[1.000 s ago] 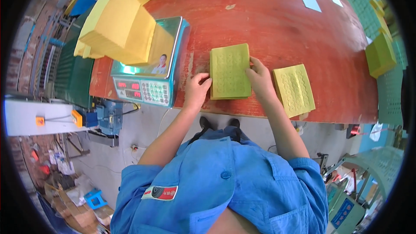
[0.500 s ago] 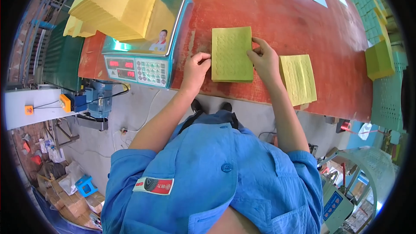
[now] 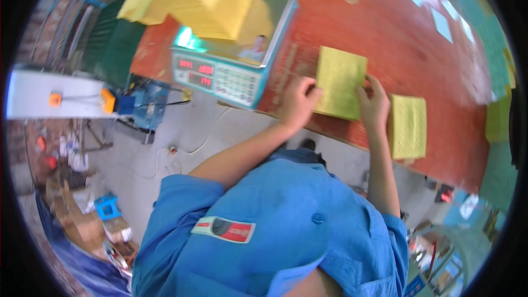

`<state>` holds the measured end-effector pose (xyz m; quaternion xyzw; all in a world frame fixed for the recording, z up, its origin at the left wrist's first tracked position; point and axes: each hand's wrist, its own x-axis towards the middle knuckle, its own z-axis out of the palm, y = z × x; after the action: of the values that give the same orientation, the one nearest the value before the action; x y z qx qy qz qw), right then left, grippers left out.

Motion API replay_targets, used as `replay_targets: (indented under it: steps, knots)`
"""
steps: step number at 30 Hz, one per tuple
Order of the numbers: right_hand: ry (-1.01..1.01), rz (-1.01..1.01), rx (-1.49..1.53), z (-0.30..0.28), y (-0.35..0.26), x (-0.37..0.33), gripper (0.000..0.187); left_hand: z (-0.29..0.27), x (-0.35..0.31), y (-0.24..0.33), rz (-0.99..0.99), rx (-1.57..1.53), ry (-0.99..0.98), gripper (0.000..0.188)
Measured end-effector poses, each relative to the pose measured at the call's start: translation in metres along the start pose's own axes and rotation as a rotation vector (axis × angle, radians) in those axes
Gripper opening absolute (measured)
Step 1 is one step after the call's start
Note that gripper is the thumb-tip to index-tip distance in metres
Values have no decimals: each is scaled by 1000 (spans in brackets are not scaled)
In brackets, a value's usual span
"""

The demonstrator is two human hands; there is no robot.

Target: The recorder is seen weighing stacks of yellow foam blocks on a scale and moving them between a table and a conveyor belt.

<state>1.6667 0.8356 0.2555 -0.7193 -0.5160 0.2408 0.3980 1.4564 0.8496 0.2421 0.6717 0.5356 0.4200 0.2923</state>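
Observation:
A stack of yellow-green embossed paper sheets [image 3: 341, 81] lies on the red table near its front edge, between my two hands. My left hand [image 3: 300, 102] is closed, thumb and curled fingers pressed at the stack's left edge. My right hand [image 3: 375, 102] grips the opposite edge with thumb and forefinger; the other fingers are bent. Just right of that hand, a second yellow embossed pile [image 3: 408, 126] rests at the table edge. The picture is somewhat blurred, so how firmly the fingers hold is hard to see.
On the left, a counting scale [image 3: 220, 80] with red lit digits carries a tall yellow stack [image 3: 212, 0]. Pale blue sheets [image 3: 441, 26] lie at the far right of the red table [image 3: 308, 16]. Green stacks line the right side. A cable [image 3: 206, 137] crosses the floor.
The view has turned, so the scene sits further right and tilted. My left fingers now meet the stack's left edge more closely. My right hand stays at its right edge.

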Motion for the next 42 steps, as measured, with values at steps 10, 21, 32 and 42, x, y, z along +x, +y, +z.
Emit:
replay_targets:
  steps: [10,21,32,42]
  knots:
    - [-1,-3,34,1,-1,-7,31,7,-22,7,139,77,95,30]
    - [36,-36,13,2,9,-8,31,-73,6,57,243,-48,-51,50]
    - [314,95,436,-3,-9,-39,21,-255,87,97,721,229,154,23]
    - [-59,-274,612,103,-216,20,38,-363,272,29,-371,-696,-370,60]
